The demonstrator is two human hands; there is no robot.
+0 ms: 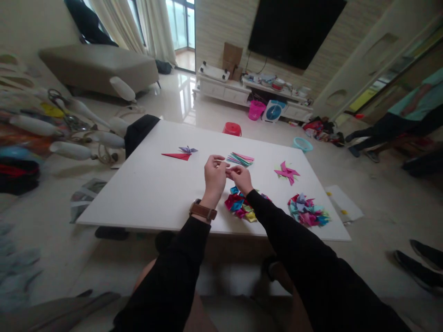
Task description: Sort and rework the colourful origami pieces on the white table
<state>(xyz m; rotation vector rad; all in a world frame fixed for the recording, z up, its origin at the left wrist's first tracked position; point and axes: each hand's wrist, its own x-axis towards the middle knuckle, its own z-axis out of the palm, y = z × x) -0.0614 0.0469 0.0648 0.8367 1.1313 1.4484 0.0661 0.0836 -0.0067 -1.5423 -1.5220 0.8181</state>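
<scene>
Above the white rectangular tabletop (148, 184), your bare left hand (215, 176) and bare right hand (241, 178) meet, fingers curled and tips close together; what they pinch, if anything, is too small to tell; just beyond lie slim pink, green and teal paper strips (241, 159); nearer you, a heap of multicoloured folded paper pieces (238, 204) sits, partly hidden by your black right sleeve (287, 226).

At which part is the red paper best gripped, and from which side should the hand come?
Probably by the narrow tip, pinched from the left: the red paper tapers to a point there, while its wide right end lies close to the purple paper.
</scene>
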